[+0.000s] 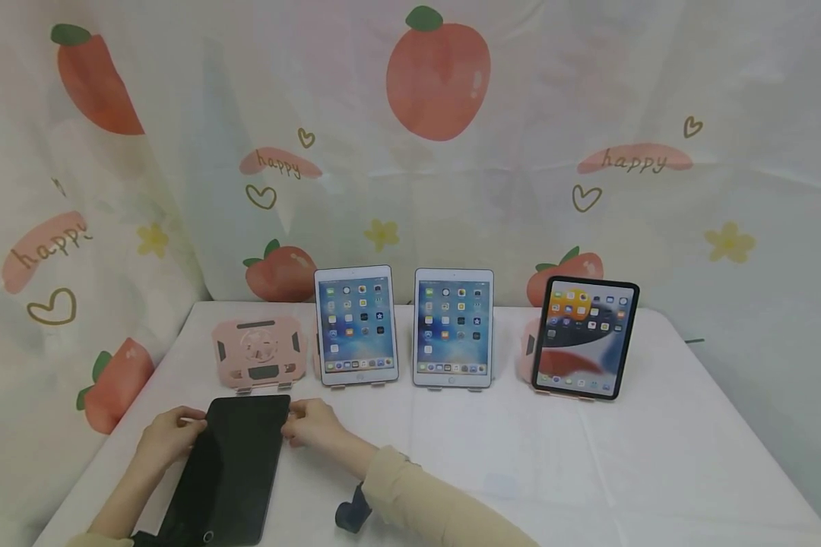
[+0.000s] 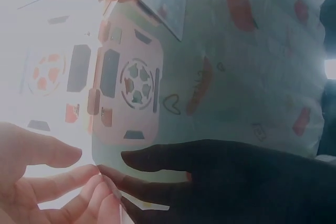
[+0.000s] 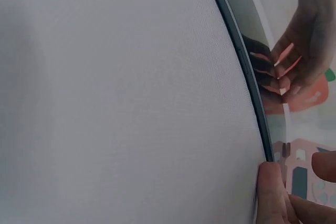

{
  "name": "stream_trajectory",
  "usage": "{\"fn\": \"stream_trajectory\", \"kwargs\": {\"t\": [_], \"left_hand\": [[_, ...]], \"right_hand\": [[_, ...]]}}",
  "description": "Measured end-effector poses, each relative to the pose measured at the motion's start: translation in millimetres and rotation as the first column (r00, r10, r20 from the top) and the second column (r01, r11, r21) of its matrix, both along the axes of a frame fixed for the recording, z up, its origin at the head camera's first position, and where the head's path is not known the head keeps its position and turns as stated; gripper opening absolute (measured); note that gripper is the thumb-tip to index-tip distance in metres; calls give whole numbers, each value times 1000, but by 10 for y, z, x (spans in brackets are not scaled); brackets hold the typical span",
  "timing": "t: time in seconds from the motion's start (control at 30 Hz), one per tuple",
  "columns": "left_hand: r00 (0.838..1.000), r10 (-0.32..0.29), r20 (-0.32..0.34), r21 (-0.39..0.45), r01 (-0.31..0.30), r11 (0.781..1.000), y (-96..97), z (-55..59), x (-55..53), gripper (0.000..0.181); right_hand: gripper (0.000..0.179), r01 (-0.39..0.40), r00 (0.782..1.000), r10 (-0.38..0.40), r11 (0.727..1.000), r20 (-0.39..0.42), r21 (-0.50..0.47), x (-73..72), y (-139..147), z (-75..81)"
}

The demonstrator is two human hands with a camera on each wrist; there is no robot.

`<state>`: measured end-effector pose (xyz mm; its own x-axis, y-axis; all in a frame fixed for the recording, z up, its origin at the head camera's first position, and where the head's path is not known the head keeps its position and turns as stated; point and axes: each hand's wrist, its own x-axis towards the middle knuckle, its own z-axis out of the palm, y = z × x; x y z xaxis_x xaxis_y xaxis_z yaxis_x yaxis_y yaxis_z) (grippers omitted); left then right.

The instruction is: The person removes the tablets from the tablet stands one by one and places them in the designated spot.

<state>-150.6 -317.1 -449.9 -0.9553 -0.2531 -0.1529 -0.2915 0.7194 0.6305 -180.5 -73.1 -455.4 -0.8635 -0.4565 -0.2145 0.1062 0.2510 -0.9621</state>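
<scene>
A black tablet (image 1: 232, 463) with a dark glossy screen and a round button at its near end lies lengthwise at the front left of the white table. My left hand (image 1: 171, 434) holds its far left edge, fingertips at the rim; in the left wrist view that hand (image 2: 52, 187) is mirrored in the screen, its thumb apart from the glass. On the opposite long edge, near the far corner, my right hand (image 1: 318, 424) grips with bent fingers. The right wrist view shows the tablet's thin side (image 3: 247, 66) and a fingertip against it. Just beyond stands a pink stand (image 1: 260, 353).
Two white tablets (image 1: 357, 327) (image 1: 453, 328) and a black-framed tablet (image 1: 584, 338) stand propped on stands along the back. A dark object (image 1: 352, 510) sits by my right sleeve. Fruit-printed cloth (image 1: 410, 197) hangs behind the white table (image 1: 506, 456).
</scene>
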Motion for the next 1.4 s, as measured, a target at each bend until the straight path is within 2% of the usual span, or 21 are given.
{"fn": "stream_trajectory", "kwargs": {"t": [0.2, 0.37, 0.6, 0.83, 1.0, 1.13, 1.4], "left_hand": [[998, 4, -61, -126, -12, 992, 66, 18, 9, 33], [993, 6, -115, -141, -23, 990, 179, 65, -15, 30], [980, -10, -197, -94, -9, 996, 404, 102, -103, 25], [973, -6, -230, -16, 2, 1000, 616, 109, -212, 27], [968, 3, -252, 52, 10, 999, 764, 139, -277, 27], [965, 10, -262, 116, 21, 993, 885, 186, -328, 29], [952, 9, -305, 217, 61, 974, 1071, 221, -489, 30]], "right_hand": [[42, -38, 997, 40, 999, -72, 35, -39, 76, -7], [32, -41, 982, 56, 995, -179, 86, -100, 182, 1], [24, -12, 946, 60, 988, -319, 151, -205, 369, 58], [25, 69, 932, 1, 981, -362, 180, -306, 553, 96], [25, 122, 915, -49, 980, -402, 158, -370, 689, 132], [25, 160, 892, -80, 977, -444, 144, -434, 797, 160], [27, 227, 860, -161, 971, -485, 81, -553, 985, 228]]}}
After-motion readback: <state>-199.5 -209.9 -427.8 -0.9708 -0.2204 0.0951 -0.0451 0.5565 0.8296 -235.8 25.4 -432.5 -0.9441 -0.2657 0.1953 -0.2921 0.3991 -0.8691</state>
